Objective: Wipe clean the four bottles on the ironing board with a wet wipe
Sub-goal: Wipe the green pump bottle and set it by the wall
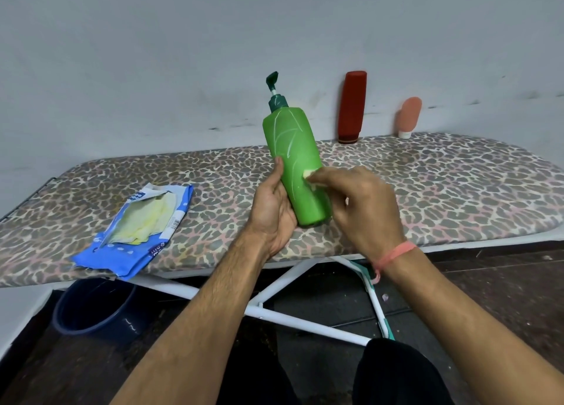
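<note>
My left hand (271,209) grips the green pump bottle (294,160); right hand (360,203) fingers pinch the wet wipe (309,177). I'd rotate the bottle, wiping full length.

The leopard-print ironing board (427,175) carries a wipes packet (137,230), red bottle (351,107), and seemingly pink tube (409,116).

Green pump bottle (297,166) in left hand (271,209), right hand (360,200) with wipe (311,177) against it.
</note>
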